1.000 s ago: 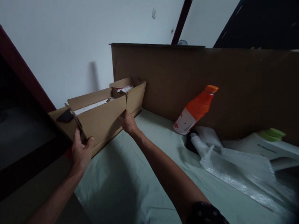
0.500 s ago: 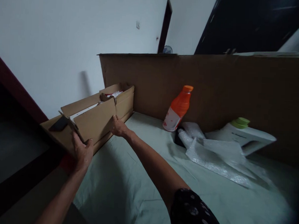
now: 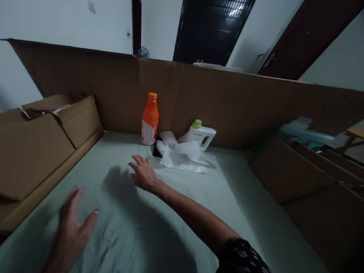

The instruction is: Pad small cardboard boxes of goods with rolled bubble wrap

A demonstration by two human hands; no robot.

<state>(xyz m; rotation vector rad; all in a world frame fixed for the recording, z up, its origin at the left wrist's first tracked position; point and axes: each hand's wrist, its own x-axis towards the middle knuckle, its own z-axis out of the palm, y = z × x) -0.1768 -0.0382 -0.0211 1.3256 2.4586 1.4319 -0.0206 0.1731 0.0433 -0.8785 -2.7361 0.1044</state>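
My right hand (image 3: 144, 174) hovers over the green cloth (image 3: 118, 218) with its fingers spread, holding nothing. My left hand (image 3: 72, 228), a little blurred, is at the lower left with thumb and fingers apart, also bare. Just beyond the right hand an orange bottle (image 3: 150, 121) with a white label stands upright. To its right lies crumpled bubble wrap (image 3: 184, 158), partly covering a dark object (image 3: 157, 148). Behind the wrap is a white jug (image 3: 198, 134) with a green cap. Left of both hands sits an open cardboard box (image 3: 33, 154), touched by neither.
A long cardboard panel (image 3: 118, 85) closes off the back. On the right, another cardboard box (image 3: 295, 173) holds pale, blurred items (image 3: 305, 134). Behind the panel are a dark door (image 3: 213, 29), a small fan (image 3: 143, 52) and a wooden stool (image 3: 361, 134).
Both hands have let go of the cardboard box at the left and moved away from it, opening. My view has turned right, bringing the right-hand box into sight.
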